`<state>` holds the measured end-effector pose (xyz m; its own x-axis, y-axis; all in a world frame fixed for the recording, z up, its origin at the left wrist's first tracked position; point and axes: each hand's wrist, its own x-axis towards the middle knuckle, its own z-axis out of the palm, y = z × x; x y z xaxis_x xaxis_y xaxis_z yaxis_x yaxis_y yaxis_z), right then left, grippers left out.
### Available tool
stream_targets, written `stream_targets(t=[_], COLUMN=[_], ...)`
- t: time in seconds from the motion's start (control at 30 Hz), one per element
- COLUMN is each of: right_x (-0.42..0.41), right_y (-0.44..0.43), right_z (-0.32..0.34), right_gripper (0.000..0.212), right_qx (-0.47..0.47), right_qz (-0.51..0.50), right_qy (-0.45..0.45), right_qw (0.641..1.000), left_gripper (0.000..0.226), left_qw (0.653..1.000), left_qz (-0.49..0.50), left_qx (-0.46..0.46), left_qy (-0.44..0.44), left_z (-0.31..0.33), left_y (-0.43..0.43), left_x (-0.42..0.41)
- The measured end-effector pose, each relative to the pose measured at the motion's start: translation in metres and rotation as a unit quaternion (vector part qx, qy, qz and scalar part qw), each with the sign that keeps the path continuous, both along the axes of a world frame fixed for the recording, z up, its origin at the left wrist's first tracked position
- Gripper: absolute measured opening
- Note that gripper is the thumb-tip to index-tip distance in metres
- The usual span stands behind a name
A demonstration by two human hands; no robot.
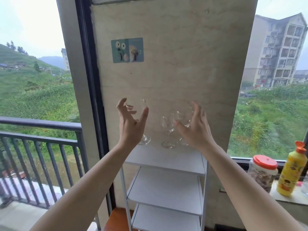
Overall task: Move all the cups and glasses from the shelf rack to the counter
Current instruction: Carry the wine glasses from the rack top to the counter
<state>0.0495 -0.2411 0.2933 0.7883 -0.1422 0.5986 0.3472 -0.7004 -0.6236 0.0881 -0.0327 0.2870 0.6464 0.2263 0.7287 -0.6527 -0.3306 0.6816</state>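
Left hand: your left hand (130, 124) is raised at the left glass (137, 110), fingers (120, 104) spread wide and curled around its bowl with the thumb on the near side — whether they touch the glass I cannot tell.
Right hand: your right hand (195, 129) is cupped at the right glass (184, 117), fingers open and arched over the bowl's right side, thumb low at its left; contact is unclear.
Left glass: a clear stemmed glass, its foot over the top shelf's back left corner.
Middle glass: a narrower stemmed glass (168, 130) stands upright on the top shelf, between your hands, untouched.
Right glass: its foot shows near the top shelf's back right corner, just beside the middle one.
Shelf rack: white tiers (166, 189) against the wall — lower shelves bare.
Sill at right: a red-lidded jar (262, 172) and a yellow bottle (292, 172).
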Motion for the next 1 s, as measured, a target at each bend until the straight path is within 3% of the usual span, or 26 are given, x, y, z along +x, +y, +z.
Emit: stream_targets(t=[0.07,0.23,0.47,0.67,0.87,1.0], right_x=[-0.007,-0.026,-0.072,-0.118,-0.204,-0.291], right_y=[0.005,0.019,0.038,0.016,-0.046,-0.103], right_z=[0.002,0.001,0.002,-0.034,-0.097,-0.106], right_gripper=[0.088,0.052,0.05,0.047,0.038,0.036], right_qx=[0.05,0.159,0.228,0.189,0.157,0.153], right_qz=[0.001,0.016,0.043,-0.054,-0.175,-0.29], right_qy=[-0.043,-0.081,-0.129,-0.203,-0.186,-0.162], right_qw=[0.998,0.984,0.964,0.959,0.954,0.931], left_gripper=[0.073,0.055,0.068,0.064,0.07,0.063], left_qw=[0.999,0.995,0.977,0.966,0.914,0.873], left_qz=[0.005,-0.028,-0.157,-0.21,-0.375,-0.464], left_qx=[-0.04,-0.095,-0.135,-0.123,-0.156,-0.149], left_qy=[-0.028,-0.028,-0.056,-0.088,-0.029,0.005], left_z=[0.005,0.004,-0.005,-0.043,-0.093,-0.107], left_y=[0.001,0.003,0.01,-0.024,-0.114,-0.185], left_x=[-0.011,-0.042,-0.089,-0.117,-0.167,-0.215])
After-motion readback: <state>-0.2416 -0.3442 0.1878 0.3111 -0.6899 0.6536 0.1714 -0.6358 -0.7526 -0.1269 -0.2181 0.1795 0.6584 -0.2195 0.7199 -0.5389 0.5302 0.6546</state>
